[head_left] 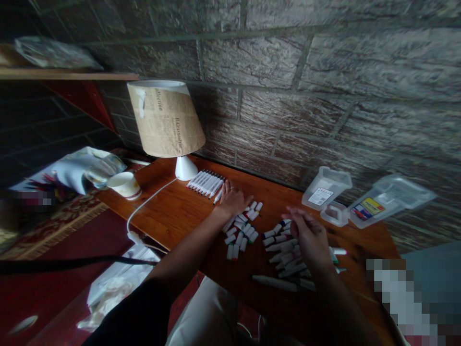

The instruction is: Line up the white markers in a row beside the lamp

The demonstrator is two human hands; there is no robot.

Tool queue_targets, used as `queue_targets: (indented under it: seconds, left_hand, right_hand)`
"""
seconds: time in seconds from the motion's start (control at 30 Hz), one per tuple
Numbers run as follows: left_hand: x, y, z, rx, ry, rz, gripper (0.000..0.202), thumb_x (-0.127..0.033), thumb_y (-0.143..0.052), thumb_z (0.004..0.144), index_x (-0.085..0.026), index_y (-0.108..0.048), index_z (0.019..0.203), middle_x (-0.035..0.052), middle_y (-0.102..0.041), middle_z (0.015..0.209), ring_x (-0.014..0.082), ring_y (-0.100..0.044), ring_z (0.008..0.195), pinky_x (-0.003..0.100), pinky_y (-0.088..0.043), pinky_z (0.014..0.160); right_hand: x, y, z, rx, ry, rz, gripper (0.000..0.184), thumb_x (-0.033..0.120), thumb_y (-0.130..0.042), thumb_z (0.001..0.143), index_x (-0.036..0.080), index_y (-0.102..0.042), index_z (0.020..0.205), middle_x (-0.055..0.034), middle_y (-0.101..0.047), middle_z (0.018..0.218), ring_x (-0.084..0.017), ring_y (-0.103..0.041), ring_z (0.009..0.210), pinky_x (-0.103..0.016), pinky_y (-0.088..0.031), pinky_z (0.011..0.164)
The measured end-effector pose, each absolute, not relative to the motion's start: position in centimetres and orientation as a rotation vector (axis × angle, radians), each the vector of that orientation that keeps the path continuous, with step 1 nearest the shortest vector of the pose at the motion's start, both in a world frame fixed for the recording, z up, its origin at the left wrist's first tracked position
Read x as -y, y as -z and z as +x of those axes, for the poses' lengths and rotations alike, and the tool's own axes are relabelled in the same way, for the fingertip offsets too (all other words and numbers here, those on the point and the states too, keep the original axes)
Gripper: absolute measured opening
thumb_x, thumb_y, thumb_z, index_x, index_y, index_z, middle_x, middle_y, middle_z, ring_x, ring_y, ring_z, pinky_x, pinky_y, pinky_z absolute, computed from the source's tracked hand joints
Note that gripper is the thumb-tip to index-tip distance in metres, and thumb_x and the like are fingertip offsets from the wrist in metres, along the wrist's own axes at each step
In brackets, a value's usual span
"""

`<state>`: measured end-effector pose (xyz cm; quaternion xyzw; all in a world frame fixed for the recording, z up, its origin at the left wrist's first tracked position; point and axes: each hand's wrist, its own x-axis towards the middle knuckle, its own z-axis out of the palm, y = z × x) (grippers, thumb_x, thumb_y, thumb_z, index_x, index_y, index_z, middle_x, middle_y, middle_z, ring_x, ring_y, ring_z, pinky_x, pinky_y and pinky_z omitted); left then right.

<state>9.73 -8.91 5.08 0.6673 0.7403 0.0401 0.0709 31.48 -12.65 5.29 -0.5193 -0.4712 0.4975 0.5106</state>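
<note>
A row of white markers (206, 183) lies side by side near the lamp's foot. My left hand (232, 198) rests with fingers stretched out at the row's right end, touching the last marker (218, 196). Beside its wrist is a loose group of short white marker caps (245, 230). My right hand (311, 235) hovers over a heap of white markers without caps (284, 252), which it partly hides. Its fingers are bent together and point left; whether they hold anything small is unclear. One marker (275, 282) lies apart at the table's near edge.
A lamp (186, 169) with a newsprint shade stands at the back left, its cord running off the front edge. A paper cup (124, 185) sits at the left corner. Clear plastic containers (326, 190) and a small lid (334, 214) stand along the brick wall.
</note>
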Motion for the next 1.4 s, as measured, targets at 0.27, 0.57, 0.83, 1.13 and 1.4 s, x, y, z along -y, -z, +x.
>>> queue_targets:
  seconds: [0.27,0.57,0.83,1.13,1.4]
  left_hand:
    - [9.0,-4.8,10.2,-2.122,-0.120,1.874,0.081,-0.064,-0.024,0.097,-0.003,-0.042,0.148,0.0299,-0.025,0.160,0.0438,-0.008,0.153,0.071,-0.014,0.115]
    - [7.9,-3.6,9.3,-2.170,-0.102,1.915,0.084,-0.064,-0.018,0.097,-0.002,-0.038,0.150,0.0298,-0.025,0.160,0.0400,-0.010,0.153,0.063,-0.011,0.119]
    - [7.8,-3.3,9.4,-2.186,-0.093,1.899,0.085,-0.065,-0.022,0.097,0.000,-0.039,0.148,0.0324,-0.025,0.159,0.0431,-0.012,0.152,0.064,-0.012,0.118]
    - [8.0,-3.7,9.4,-2.161,-0.083,1.914,0.082,-0.063,-0.023,0.097,-0.001,-0.039,0.148,0.0316,-0.028,0.158,0.0430,-0.013,0.152,0.067,-0.013,0.117]
    - [8.0,-3.7,9.5,-2.158,-0.081,1.945,0.080,-0.062,-0.024,0.098,-0.001,-0.045,0.145,0.0319,-0.036,0.154,0.0431,-0.016,0.152,0.068,-0.011,0.117]
  right_hand:
    - [12.5,-5.0,31.8,1.135,-1.189,-1.245,0.049,0.058,-0.076,0.074,0.018,-0.075,0.103,-0.0067,-0.076,0.088,-0.008,-0.039,0.051,-0.024,-0.036,0.049]
    - [12.5,-4.9,31.8,1.115,-1.210,-1.220,0.048,0.058,-0.077,0.073,0.019,-0.076,0.101,-0.0053,-0.075,0.087,-0.008,-0.040,0.053,-0.022,-0.034,0.049]
    - [12.4,-5.1,31.9,1.133,-1.182,-1.240,0.049,0.058,-0.077,0.073,0.017,-0.075,0.101,-0.0049,-0.074,0.083,-0.008,-0.038,0.051,-0.023,-0.034,0.049]
    - [12.3,-4.9,32.0,1.127,-1.180,-1.230,0.048,0.057,-0.076,0.074,0.017,-0.075,0.101,-0.0034,-0.072,0.078,-0.008,-0.039,0.052,-0.024,-0.034,0.050]
    - [12.3,-5.2,31.7,1.095,-1.190,-1.220,0.049,0.057,-0.078,0.071,0.017,-0.075,0.098,-0.0044,-0.074,0.080,-0.007,-0.038,0.051,-0.024,-0.031,0.049]
